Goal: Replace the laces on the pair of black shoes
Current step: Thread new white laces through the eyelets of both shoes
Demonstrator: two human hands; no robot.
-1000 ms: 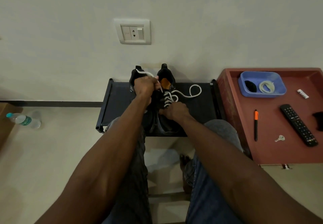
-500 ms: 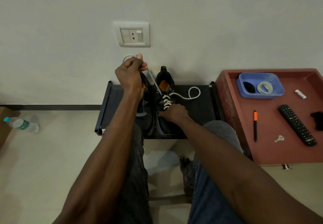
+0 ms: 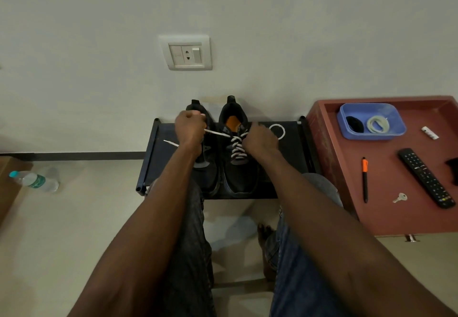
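Two black shoes stand side by side on a low black rack (image 3: 285,168) against the wall. The right shoe (image 3: 238,173) carries a white lace (image 3: 238,147) crossed through its eyelets. The left shoe (image 3: 208,168) shows no lace and is partly hidden by my left arm. My left hand (image 3: 189,128) is closed on the lace's left end, which runs taut to the top eyelets; its tip trails out on the rack. My right hand (image 3: 260,138) sits at the top right eyelets, closed on the other strand, which loops behind it.
A red-brown table (image 3: 386,193) stands to the right with a blue tray (image 3: 396,133) holding a coiled white lace and a black lace, plus a pen, a key and a remote (image 3: 426,178). A water bottle (image 3: 34,180) lies on the floor at left.
My left hand has come down from high by the wall to beside the shoes, still gripping the lace end. My right hand moved up from the lower eyelets to the top ones.
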